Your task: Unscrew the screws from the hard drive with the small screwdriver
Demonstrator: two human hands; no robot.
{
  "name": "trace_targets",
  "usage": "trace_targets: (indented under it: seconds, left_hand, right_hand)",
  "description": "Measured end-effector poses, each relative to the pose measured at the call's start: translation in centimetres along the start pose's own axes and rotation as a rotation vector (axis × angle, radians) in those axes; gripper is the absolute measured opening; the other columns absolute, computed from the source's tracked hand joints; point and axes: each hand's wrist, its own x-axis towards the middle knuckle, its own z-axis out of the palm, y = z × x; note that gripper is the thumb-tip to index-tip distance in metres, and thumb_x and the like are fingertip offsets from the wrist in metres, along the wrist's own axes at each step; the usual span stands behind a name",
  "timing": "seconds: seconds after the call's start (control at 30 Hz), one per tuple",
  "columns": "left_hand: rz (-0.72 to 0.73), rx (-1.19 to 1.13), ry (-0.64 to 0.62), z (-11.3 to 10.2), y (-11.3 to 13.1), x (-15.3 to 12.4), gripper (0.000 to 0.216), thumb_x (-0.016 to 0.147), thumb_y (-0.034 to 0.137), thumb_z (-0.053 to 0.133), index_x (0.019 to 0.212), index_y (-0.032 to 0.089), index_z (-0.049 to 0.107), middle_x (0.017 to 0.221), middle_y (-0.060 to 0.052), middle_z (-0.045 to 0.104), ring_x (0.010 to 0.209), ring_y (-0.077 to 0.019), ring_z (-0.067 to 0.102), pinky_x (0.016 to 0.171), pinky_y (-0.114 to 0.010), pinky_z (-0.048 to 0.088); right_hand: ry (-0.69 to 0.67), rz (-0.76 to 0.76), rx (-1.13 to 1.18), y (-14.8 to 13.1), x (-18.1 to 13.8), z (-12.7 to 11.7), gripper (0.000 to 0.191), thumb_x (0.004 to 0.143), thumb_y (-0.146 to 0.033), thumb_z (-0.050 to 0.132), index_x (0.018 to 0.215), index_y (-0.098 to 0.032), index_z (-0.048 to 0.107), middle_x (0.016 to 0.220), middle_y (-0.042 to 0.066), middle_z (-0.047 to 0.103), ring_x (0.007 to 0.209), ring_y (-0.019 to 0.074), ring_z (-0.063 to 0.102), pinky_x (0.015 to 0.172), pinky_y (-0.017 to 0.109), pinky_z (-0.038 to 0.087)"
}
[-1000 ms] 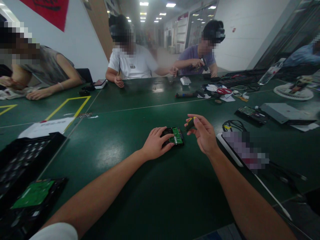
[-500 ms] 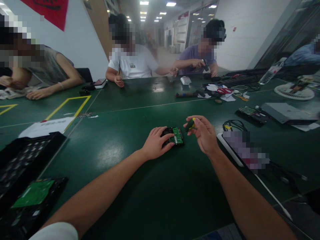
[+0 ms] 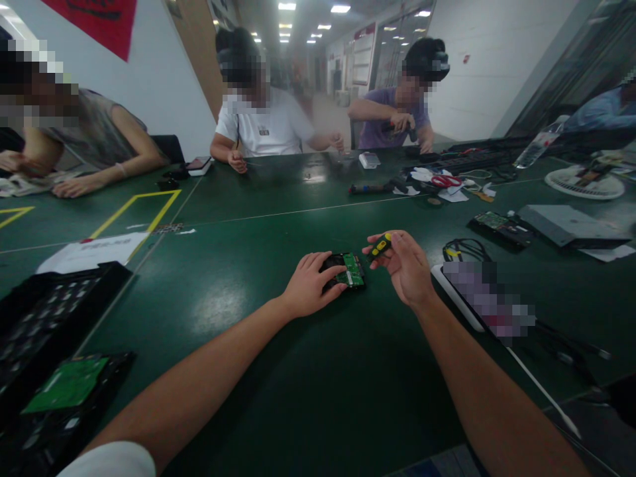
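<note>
A small hard drive (image 3: 354, 270) lies on the green table with its green circuit board facing up. My left hand (image 3: 314, 283) grips it from the left, thumb and fingers over the board and edge, covering its left part. In my right hand (image 3: 408, 268), just right of the drive, is a screwdriver (image 3: 381, 246) with a yellow and black handle, pinched between thumb and fingers. The handle slants down to the left, toward the drive. Its tip is too small and dark to make out.
On the left are a black slotted tray (image 3: 64, 324) and another green-boarded drive (image 3: 69, 384). To the right stand a white-edged device (image 3: 460, 298), cables (image 3: 464, 250), another drive (image 3: 501, 228) and a grey metal box (image 3: 571, 225). Several people sit across the table.
The screwdriver handle has turned in my right fingers, showing more yellow. My left hand and the drive stay put. Across the table, the person in purple has raised an elbow.
</note>
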Motion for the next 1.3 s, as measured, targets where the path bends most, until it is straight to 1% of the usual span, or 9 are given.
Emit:
trace_targets:
  seconds: [0.17, 0.33, 0.57, 0.73, 0.93, 1.3]
  left_hand:
    - [0.001, 0.000, 0.001, 0.09, -0.06, 0.00, 0.047, 0.106, 0.054, 0.056, 0.145, 0.030, 0.067, 0.159, -0.014, 0.051, 0.147, -0.0374, 0.048, 0.121, -0.064, 0.040]
    - [0.005, 0.001, 0.002, 0.12, -0.08, 0.00, 0.047, 0.106, 0.054, 0.056, 0.145, 0.029, 0.067, 0.159, -0.015, 0.051, 0.147, -0.0371, 0.048, 0.121, -0.064, 0.039]
    - [0.002, -0.008, 0.021, 0.14, 0.05, 0.02, 0.047, 0.105, 0.055, 0.057, 0.142, 0.029, 0.069, 0.156, -0.015, 0.053, 0.146, -0.0362, 0.049, 0.120, -0.061, 0.041]
    - [0.010, -0.002, 0.016, 0.01, 0.09, 0.03, 0.047, 0.106, 0.054, 0.056, 0.143, 0.028, 0.069, 0.156, -0.017, 0.053, 0.146, -0.0370, 0.049, 0.120, -0.062, 0.040]
    - [0.005, -0.001, 0.006, -0.01, 0.01, 0.01, 0.047, 0.106, 0.054, 0.056, 0.144, 0.029, 0.068, 0.158, -0.016, 0.052, 0.146, -0.0371, 0.049, 0.120, -0.063, 0.040]
    - [0.015, -0.005, 0.013, -0.05, -0.01, 0.05, 0.048, 0.106, 0.054, 0.055, 0.143, 0.028, 0.068, 0.157, -0.016, 0.052, 0.146, -0.0369, 0.049, 0.120, -0.062, 0.040]
  right_hand:
    - [0.005, -0.023, -0.090, -0.23, -0.15, -0.01, 0.028, 0.096, -0.053, 0.073, 0.112, -0.030, 0.075, 0.107, 0.003, 0.073, 0.092, 0.0174, 0.071, 0.062, 0.026, 0.057]
    - [-0.018, -0.025, -0.118, -0.05, -0.11, -0.21, 0.030, 0.099, -0.056, 0.069, 0.107, -0.029, 0.079, 0.102, 0.004, 0.073, 0.092, 0.0177, 0.068, 0.063, 0.027, 0.058]
    - [-0.032, -0.008, -0.118, 0.01, -0.10, -0.16, 0.033, 0.100, -0.058, 0.067, 0.107, -0.028, 0.078, 0.098, 0.004, 0.074, 0.092, 0.0185, 0.070, 0.064, 0.027, 0.059]
    - [-0.038, 0.002, -0.123, -0.01, -0.02, -0.27, 0.034, 0.100, -0.059, 0.067, 0.106, -0.027, 0.078, 0.098, 0.004, 0.075, 0.092, 0.0189, 0.072, 0.063, 0.027, 0.059]
    - [-0.035, 0.010, -0.101, 0.12, 0.03, -0.32, 0.034, 0.100, -0.059, 0.066, 0.107, -0.027, 0.078, 0.100, 0.005, 0.076, 0.098, 0.0201, 0.073, 0.069, 0.029, 0.062]
    - [-0.075, 0.055, -0.058, -0.21, -0.23, -0.05, 0.033, 0.099, -0.058, 0.068, 0.107, -0.027, 0.073, 0.103, 0.005, 0.079, 0.101, 0.0212, 0.076, 0.071, 0.031, 0.063]
